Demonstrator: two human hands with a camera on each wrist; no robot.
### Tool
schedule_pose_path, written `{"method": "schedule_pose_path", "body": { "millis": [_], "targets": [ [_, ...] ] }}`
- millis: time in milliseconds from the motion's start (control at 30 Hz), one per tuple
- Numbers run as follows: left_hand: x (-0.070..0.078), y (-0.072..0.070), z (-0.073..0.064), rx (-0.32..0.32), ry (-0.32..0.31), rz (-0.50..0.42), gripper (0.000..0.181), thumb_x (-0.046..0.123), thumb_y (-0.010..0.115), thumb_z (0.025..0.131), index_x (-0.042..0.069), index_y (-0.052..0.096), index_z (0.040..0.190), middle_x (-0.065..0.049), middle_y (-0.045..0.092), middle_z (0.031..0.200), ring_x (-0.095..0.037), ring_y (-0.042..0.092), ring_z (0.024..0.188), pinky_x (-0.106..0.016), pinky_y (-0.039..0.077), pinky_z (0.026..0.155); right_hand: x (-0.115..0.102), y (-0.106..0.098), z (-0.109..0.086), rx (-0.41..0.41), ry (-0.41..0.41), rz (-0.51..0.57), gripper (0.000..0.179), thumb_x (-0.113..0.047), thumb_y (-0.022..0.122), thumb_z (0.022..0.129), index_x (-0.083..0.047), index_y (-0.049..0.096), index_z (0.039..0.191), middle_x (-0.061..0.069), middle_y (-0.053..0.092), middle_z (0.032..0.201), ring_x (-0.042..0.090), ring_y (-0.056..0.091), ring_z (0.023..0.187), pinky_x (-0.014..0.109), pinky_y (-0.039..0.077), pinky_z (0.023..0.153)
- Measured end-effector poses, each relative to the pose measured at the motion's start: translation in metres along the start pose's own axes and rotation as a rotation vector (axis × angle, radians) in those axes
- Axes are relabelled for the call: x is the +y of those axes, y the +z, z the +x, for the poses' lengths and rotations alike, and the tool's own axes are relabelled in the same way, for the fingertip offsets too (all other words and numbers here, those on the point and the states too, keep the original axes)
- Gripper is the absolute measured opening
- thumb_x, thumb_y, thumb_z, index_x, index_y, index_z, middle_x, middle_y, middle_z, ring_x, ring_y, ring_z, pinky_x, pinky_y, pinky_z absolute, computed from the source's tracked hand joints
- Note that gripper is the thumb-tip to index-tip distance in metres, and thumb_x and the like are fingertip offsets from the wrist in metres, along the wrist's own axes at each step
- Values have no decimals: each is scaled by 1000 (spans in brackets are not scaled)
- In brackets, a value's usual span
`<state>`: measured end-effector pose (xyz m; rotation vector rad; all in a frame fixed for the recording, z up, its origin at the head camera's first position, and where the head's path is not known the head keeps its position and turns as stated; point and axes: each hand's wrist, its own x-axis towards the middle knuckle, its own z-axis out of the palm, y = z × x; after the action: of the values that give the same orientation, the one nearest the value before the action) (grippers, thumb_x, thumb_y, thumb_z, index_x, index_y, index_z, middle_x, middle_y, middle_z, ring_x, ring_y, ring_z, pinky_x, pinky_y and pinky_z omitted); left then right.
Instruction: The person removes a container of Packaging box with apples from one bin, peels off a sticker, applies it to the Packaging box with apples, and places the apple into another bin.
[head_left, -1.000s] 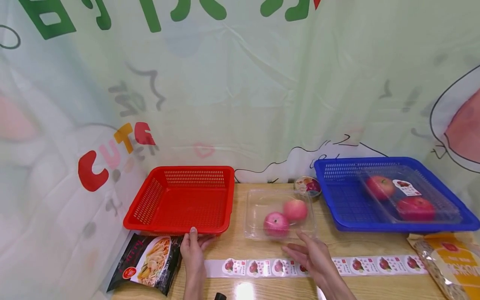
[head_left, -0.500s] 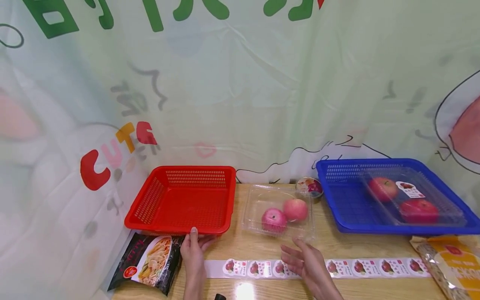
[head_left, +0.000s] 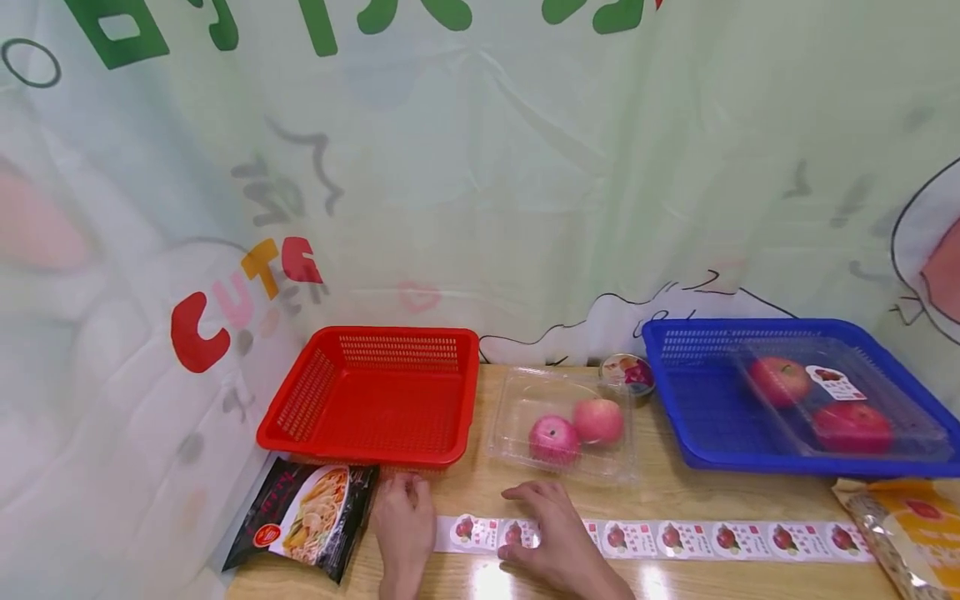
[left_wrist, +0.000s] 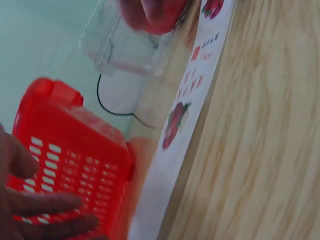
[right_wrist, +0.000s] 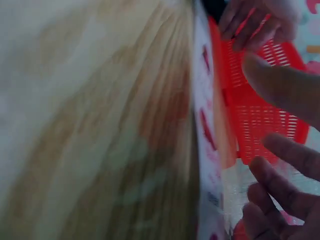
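Observation:
In the head view my left hand (head_left: 405, 525) is at the left end of a strip of apple stickers (head_left: 671, 540), just in front of the red basket (head_left: 397, 417). The left wrist view shows its fingers (left_wrist: 45, 202) loosely extended with nothing between them. Over the strip hovers my right hand (head_left: 551, 537), thumb and fingers spread apart, holding nothing. Behind it a clear plastic box (head_left: 517, 417) contains two apples, a darker pink apple (head_left: 555, 439) and a lighter one (head_left: 598, 420).
At the right, a blue basket (head_left: 697, 408) bears a clear labelled box (head_left: 825, 400) with two apples. A round can (head_left: 628, 372) stands behind the middle box. A black noodle packet (head_left: 303, 521) lies front left, a yellow bag (head_left: 911, 533) front right. A printed curtain (head_left: 525, 183) hangs behind.
My left hand has left the red basket's front rim and come down to the strip's left end. My right hand has moved left, away from the clear box, over the strip.

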<state>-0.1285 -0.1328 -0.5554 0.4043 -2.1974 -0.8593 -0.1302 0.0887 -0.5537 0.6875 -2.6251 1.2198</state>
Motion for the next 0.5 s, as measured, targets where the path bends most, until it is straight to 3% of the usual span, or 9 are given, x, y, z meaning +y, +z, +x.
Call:
{"method": "schedule_pose_path", "body": {
  "millis": [100, 233, 367, 500],
  "targets": [
    [6, 0, -6, -59, 41, 201, 22, 15, 71, 90, -6, 71, 84, -25, 66, 81, -49, 63, 76, -58, 51, 69, 4, 5, 7, -85, -51, -24, 71, -33, 102, 61, -16, 74, 124, -5, 68, 121, 20, 56, 117, 45, 54, 101],
    [13, -2, -14, -157, -28, 372, 37, 25, 73, 92, -11, 69, 89, -28, 62, 89, -49, 59, 83, -60, 51, 70, 11, 10, 12, -154, -70, 11, 72, -36, 102, 60, -15, 74, 123, -4, 69, 120, 19, 56, 114, 42, 54, 101],
    [18, -4, -16, -253, -131, 430, 43, 34, 70, 96, -9, 69, 100, -28, 57, 99, -47, 56, 98, -65, 50, 70, 16, 12, 13, -168, -84, 27, 67, -34, 103, 60, -17, 76, 119, -6, 69, 114, 15, 54, 109, 38, 53, 98],
    [18, -7, -15, -311, -189, 376, 46, 38, 69, 97, -7, 68, 108, -29, 56, 104, -48, 55, 105, -68, 50, 71, 17, 11, 14, -186, -53, 33, 59, -31, 102, 60, -19, 78, 114, -10, 67, 109, 10, 51, 107, 35, 51, 97]
  ]
}}
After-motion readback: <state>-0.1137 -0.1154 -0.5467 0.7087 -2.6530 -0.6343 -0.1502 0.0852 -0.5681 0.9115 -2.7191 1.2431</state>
